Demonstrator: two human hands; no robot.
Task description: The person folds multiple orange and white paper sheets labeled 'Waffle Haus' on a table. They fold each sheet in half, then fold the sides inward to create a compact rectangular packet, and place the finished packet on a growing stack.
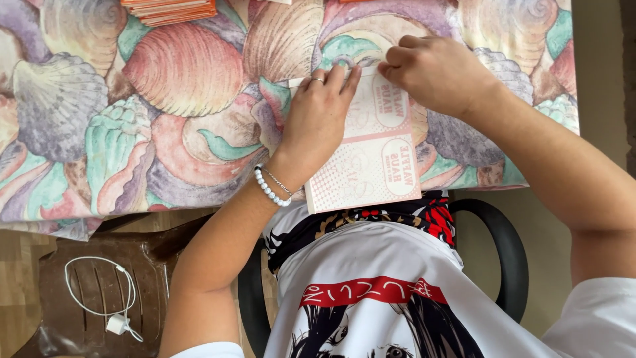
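Observation:
A flat pink-and-white printed cardboard sheet (pixel 374 166) lies on the table over a seashell-patterned cloth (pixel 185 86), its near end at the table's edge. My left hand (pixel 318 119), with a ring and a white bead bracelet, presses flat on the sheet's left part, fingertips at its far edge. My right hand (pixel 434 69) has its fingers curled and pinches the sheet's far edge next to the left fingertips.
A stack of orange flat sheets (pixel 169 10) lies at the table's far edge. A brown plastic chair (pixel 86 292) on the lower left holds a white charger with its cable (pixel 116 321). I sit in a black armchair (pixel 503 252).

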